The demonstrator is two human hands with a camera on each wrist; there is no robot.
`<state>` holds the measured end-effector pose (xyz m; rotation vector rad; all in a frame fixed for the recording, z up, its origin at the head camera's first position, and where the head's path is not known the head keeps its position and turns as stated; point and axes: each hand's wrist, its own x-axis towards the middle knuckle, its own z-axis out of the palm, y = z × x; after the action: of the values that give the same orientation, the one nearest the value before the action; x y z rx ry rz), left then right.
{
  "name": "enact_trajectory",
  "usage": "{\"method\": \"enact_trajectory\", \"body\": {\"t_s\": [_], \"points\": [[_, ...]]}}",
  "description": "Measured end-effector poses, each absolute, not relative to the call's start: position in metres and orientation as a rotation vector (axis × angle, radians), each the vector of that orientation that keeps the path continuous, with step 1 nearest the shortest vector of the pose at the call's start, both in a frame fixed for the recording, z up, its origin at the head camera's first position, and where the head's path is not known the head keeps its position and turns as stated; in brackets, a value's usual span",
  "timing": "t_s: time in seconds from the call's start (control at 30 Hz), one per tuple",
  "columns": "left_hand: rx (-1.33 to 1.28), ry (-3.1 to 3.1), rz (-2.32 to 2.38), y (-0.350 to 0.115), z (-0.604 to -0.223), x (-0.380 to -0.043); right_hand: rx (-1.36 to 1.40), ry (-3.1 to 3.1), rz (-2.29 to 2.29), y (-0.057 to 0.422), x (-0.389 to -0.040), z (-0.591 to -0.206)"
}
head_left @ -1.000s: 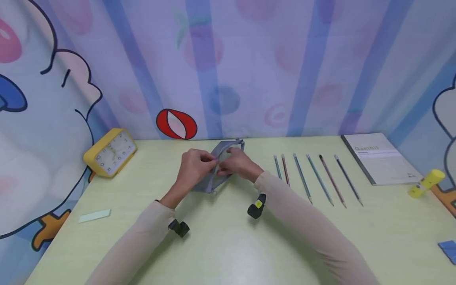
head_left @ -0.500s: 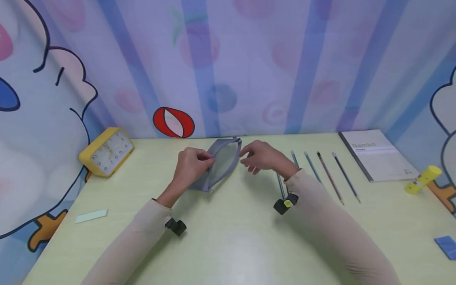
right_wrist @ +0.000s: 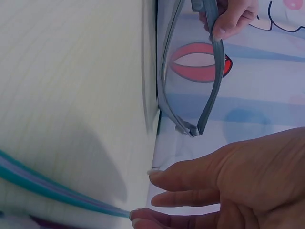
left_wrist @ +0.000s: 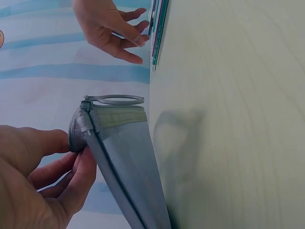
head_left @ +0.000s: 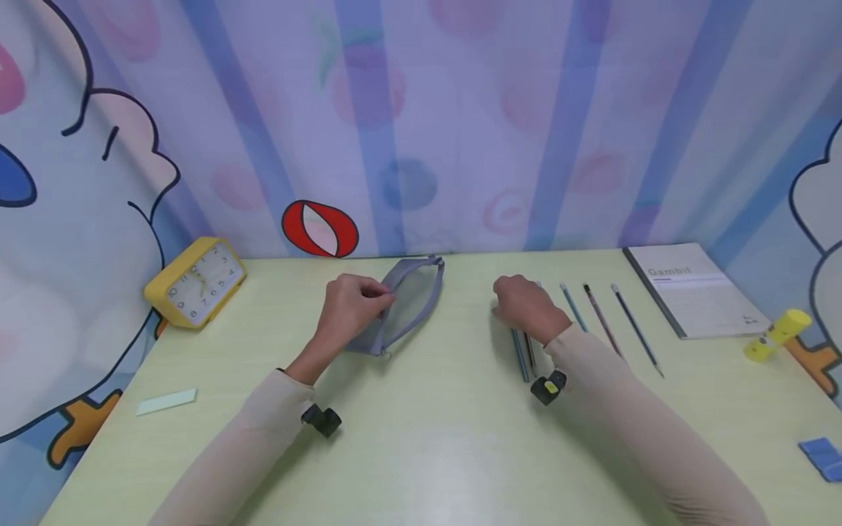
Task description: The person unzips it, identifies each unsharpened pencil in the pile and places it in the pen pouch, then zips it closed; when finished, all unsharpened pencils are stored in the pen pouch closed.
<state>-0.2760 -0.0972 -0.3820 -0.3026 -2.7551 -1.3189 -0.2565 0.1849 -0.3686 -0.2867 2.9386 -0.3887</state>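
My left hand [head_left: 351, 310] pinches the near rim of a grey-purple mesh zip pouch [left_wrist: 136, 160], which stands with its mouth spread apart. In the left wrist view, thumb and fingers meet on its zipper edge. My right hand [head_left: 529, 307] is low over the left end of a row of pencils. Its fingertips [right_wrist: 136, 214] are right at the end of a teal pencil [right_wrist: 62, 194], thumb and fingers apart. A dark reddish pencil [head_left: 530, 356] lies just beside the teal one; the hand covers their upper ends in the head view.
More pencils [head_left: 636, 329] lie to the right, by a notebook [head_left: 700, 292]. Further right are a yellow cylinder [head_left: 778, 336] and a blue piece [head_left: 822, 458]. A yellow clock [head_left: 197, 281] and a pale green strip [head_left: 167, 402] lie on the left. A printed curtain [head_left: 460, 146] backs the table.
My right hand has come out of the pouch and moved right to the leftmost pencils. My left hand keeps its pinch on the pouch rim.
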Motion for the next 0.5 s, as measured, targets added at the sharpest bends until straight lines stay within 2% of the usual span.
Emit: {"method": "enact_trajectory", "body": {"t_s": [0.5], "points": [[-0.304,-2.746,-1.336,-0.1,-0.3827,-0.2756,-0.242,2.912,-0.303,0.1835,-0.2585,-0.3749]]}}
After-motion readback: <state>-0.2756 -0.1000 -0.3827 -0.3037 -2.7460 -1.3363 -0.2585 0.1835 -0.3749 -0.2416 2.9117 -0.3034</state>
